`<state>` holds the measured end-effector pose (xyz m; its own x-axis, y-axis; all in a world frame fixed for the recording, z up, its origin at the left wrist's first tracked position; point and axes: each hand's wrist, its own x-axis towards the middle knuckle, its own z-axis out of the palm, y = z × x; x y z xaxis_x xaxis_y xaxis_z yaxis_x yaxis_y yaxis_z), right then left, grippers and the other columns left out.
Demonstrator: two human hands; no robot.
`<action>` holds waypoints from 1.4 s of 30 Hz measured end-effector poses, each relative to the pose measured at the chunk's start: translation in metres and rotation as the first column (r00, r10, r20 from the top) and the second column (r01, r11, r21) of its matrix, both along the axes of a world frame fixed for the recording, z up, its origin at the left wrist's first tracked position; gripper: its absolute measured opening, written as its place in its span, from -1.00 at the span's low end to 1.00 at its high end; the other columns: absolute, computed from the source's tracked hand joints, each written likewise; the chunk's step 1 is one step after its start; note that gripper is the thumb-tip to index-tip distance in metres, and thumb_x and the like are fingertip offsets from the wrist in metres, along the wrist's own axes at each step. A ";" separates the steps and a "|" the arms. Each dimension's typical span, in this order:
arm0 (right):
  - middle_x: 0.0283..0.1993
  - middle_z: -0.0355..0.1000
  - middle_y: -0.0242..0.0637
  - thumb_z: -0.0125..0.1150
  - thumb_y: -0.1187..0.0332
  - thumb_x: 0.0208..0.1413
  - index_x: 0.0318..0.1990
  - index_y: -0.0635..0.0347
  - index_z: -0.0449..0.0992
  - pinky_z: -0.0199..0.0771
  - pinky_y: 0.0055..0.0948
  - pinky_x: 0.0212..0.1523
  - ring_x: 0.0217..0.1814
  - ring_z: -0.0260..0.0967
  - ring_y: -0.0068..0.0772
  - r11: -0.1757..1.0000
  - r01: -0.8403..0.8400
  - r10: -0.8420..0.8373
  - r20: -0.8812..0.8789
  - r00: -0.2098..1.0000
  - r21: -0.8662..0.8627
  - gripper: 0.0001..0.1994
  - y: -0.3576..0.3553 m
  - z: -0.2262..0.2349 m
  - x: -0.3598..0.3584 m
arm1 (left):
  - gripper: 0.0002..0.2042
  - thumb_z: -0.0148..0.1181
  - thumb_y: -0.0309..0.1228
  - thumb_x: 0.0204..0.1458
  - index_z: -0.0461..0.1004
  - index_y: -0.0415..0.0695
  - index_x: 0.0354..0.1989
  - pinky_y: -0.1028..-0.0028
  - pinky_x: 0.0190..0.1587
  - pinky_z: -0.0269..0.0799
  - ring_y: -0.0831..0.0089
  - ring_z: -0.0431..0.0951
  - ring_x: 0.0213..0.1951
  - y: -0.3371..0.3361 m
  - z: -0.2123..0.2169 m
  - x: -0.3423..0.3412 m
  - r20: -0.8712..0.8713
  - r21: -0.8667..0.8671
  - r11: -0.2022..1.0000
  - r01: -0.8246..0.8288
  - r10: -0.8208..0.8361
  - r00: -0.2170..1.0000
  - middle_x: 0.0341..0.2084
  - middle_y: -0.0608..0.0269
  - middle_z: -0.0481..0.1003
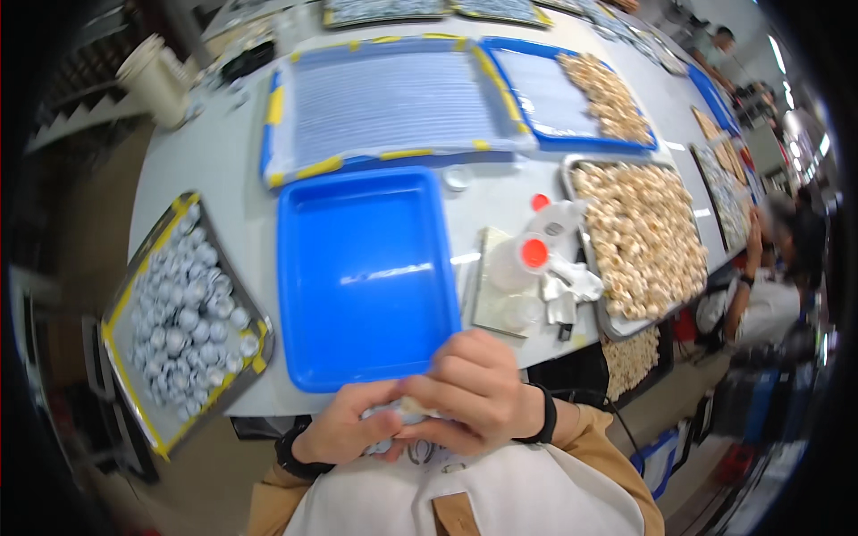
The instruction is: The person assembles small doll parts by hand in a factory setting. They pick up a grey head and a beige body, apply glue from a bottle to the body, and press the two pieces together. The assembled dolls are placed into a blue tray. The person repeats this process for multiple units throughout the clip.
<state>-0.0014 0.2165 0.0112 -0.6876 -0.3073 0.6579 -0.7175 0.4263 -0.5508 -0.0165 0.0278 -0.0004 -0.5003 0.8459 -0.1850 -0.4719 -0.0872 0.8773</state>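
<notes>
Left hand [347, 424] and right hand [474, 389] grasp small, rounded, grey-white pieces [379, 445] between them, their long axis indiscernible, just this side of the bright-blue rectangular plastic tray [366, 241], whose long axis runs away from the hands; the right hand is nearer its rim.

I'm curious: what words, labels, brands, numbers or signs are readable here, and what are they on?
None can be read clearly.
White garment front, just below the right hand: dark marks, perhaps lettering, too blurred to read.
Red-capped bottle: no readable label.
Blue tray: no lettering visible.
</notes>
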 end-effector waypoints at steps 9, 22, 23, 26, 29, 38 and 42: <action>-0.06 0.32 -0.13 0.22 0.25 -0.13 0.04 0.33 0.26 0.33 -0.40 -0.15 -0.13 0.29 -0.29 0.874 0.486 -0.477 0.153 0.865 -0.021 -0.45 0.065 0.017 0.029 | -0.47 -0.10 -0.09 0.10 0.17 -0.37 0.01 0.64 -0.65 0.24 0.58 0.37 -0.64 0.002 -0.008 0.001 0.204 0.075 0.913 -0.402 0.381 0.902 -0.42 0.22 0.32; -0.42 0.32 -0.22 0.07 0.52 -0.02 -0.36 0.33 0.45 0.27 -0.48 -0.47 -0.51 0.28 -0.41 0.310 0.731 -0.936 0.061 0.346 0.608 -0.91 0.229 -0.023 0.059 | -0.58 -0.18 -0.51 0.04 0.08 -0.31 0.12 0.61 -0.53 0.31 0.59 0.39 -0.60 0.002 0.003 -0.002 0.220 0.102 0.993 -0.066 0.042 0.974 -0.34 0.16 0.32; -0.40 0.33 -0.22 0.06 0.51 -0.01 -0.35 0.34 0.45 0.27 -0.50 -0.48 -0.51 0.28 -0.42 0.315 0.729 -0.926 0.028 0.377 0.608 -0.91 0.232 -0.023 0.059 | -0.60 -0.18 -0.50 0.05 0.10 -0.31 0.10 0.62 -0.53 0.31 0.59 0.39 -0.60 0.000 0.004 -0.002 0.222 0.106 0.993 -0.045 0.021 0.975 -0.34 0.16 0.33; -0.37 0.35 -0.23 0.05 0.49 0.03 -0.33 0.34 0.44 0.27 -0.54 -0.49 -0.49 0.28 -0.45 0.198 0.905 -0.950 -0.152 0.272 0.377 -0.90 0.221 -0.017 0.055 | -0.65 -0.05 -0.42 0.07 0.21 -0.23 0.04 0.69 -0.55 0.27 0.73 0.34 -0.60 -0.003 -0.001 0.000 0.223 0.094 0.996 0.000 -0.021 0.975 -0.38 0.30 0.32; -0.34 0.37 -0.25 0.04 0.43 0.06 -0.32 0.33 0.43 0.27 -0.56 -0.47 -0.48 0.27 -0.48 0.321 0.946 -0.947 0.017 0.322 -0.056 -0.87 0.160 0.011 0.048 | -0.70 0.05 -0.40 0.04 0.29 -0.19 -0.04 0.69 -0.54 0.28 0.75 0.34 -0.59 -0.001 0.002 -0.003 0.149 0.060 0.998 0.019 -0.027 0.988 -0.42 0.35 0.35; -0.18 0.34 -0.08 0.23 0.55 -0.33 -0.30 0.29 0.49 0.42 -0.42 -0.20 -0.17 0.34 -0.18 0.964 -0.257 0.263 0.147 0.954 -0.063 -0.71 0.008 0.008 0.005 | -0.72 0.07 -0.47 0.01 0.28 -0.16 -0.08 0.67 -0.52 0.32 0.72 0.37 -0.57 0.002 0.005 0.000 0.026 0.009 0.999 -0.039 0.039 0.999 -0.46 0.37 0.37; -0.24 0.36 -0.12 0.21 0.56 -0.38 -0.25 0.30 0.47 0.42 -0.39 -0.27 -0.22 0.33 -0.18 0.976 -0.188 0.186 -0.023 0.982 -0.112 -0.63 -0.009 0.001 -0.002 | -0.74 0.07 -0.49 0.01 0.27 -0.18 -0.10 0.68 -0.51 0.33 0.72 0.39 -0.55 -0.001 0.003 0.003 -0.015 0.049 0.994 -0.101 0.102 0.995 -0.46 0.36 0.39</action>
